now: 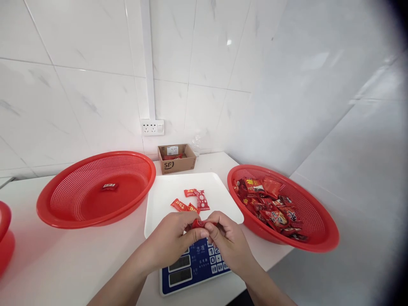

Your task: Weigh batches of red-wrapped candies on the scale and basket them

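Both hands meet over the front of a digital scale [194, 267], whose white weighing pan [162, 191] lies behind them. My left hand [174, 238] is closed, thumb and fingers pinching a small red packet [198, 223]. My right hand [228, 238] pinches the same packet from the other side, thumb against it; the fingers hide most of it. Just beyond, several red packets lie on the pan: a patterned packet [202, 199], a narrow packet [190, 192] touching it, and a packet with yellow print [179, 205]. Part of the scale's keypad is covered by my right hand.
A red basket [321, 221] at the right holds many red snack packets. Another red basket [73, 212] at the left holds a single packet [109, 187]. At the back stands a small cardboard box [178, 165] against the tiled wall. A red rim [4, 221] shows far left.
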`<action>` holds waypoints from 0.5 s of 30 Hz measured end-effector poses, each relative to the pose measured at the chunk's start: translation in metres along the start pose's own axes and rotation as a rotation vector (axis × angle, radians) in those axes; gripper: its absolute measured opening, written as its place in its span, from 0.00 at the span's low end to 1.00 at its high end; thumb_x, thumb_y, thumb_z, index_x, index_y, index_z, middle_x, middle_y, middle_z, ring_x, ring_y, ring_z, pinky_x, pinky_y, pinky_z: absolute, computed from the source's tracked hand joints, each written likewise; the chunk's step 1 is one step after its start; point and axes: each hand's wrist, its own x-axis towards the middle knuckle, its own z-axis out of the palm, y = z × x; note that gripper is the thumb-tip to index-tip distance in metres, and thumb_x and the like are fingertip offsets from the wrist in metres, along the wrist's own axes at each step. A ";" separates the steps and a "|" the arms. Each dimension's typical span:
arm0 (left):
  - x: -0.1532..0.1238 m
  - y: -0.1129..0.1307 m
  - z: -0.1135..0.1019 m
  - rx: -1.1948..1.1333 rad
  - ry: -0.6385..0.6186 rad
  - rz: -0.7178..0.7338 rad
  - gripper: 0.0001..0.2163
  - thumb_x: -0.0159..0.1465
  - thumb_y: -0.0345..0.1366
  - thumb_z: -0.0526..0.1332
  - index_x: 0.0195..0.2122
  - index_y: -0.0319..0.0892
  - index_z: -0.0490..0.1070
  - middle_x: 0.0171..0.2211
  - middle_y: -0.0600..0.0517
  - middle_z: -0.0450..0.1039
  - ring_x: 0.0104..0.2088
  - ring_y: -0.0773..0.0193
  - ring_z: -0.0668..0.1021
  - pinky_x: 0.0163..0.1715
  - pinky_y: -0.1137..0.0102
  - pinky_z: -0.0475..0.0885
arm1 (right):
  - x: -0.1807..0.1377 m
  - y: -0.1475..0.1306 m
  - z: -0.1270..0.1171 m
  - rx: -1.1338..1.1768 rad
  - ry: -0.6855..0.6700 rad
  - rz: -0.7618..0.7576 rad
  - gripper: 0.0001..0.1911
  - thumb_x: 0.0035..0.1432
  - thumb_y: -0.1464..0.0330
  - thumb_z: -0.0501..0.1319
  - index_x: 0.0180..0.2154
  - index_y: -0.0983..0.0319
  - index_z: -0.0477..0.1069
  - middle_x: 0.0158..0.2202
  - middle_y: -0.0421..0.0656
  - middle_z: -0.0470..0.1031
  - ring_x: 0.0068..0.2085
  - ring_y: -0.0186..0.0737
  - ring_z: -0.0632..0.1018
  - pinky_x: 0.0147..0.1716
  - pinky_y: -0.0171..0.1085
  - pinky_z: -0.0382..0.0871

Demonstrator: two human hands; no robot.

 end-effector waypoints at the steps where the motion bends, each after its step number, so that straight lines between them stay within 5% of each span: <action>1: 0.000 0.001 0.000 -0.011 0.003 0.022 0.13 0.64 0.42 0.53 0.25 0.43 0.62 0.23 0.58 0.63 0.25 0.68 0.64 0.25 0.74 0.59 | 0.000 -0.001 0.000 0.013 -0.017 0.017 0.14 0.60 0.58 0.55 0.29 0.61 0.65 0.22 0.35 0.62 0.23 0.30 0.64 0.23 0.31 0.58; 8: -0.002 0.006 -0.002 -0.097 0.033 0.113 0.12 0.65 0.40 0.54 0.26 0.42 0.67 0.25 0.56 0.70 0.28 0.68 0.71 0.30 0.75 0.63 | -0.002 -0.003 0.000 0.047 -0.092 0.060 0.18 0.61 0.53 0.52 0.30 0.61 0.64 0.22 0.36 0.63 0.24 0.31 0.65 0.24 0.31 0.59; 15: -0.002 0.005 -0.006 -0.258 -0.092 0.047 0.13 0.61 0.45 0.58 0.25 0.42 0.63 0.23 0.56 0.68 0.27 0.68 0.69 0.26 0.75 0.62 | -0.005 -0.008 -0.001 -0.074 -0.162 -0.001 0.21 0.63 0.55 0.48 0.23 0.60 0.60 0.20 0.36 0.62 0.23 0.32 0.64 0.23 0.32 0.57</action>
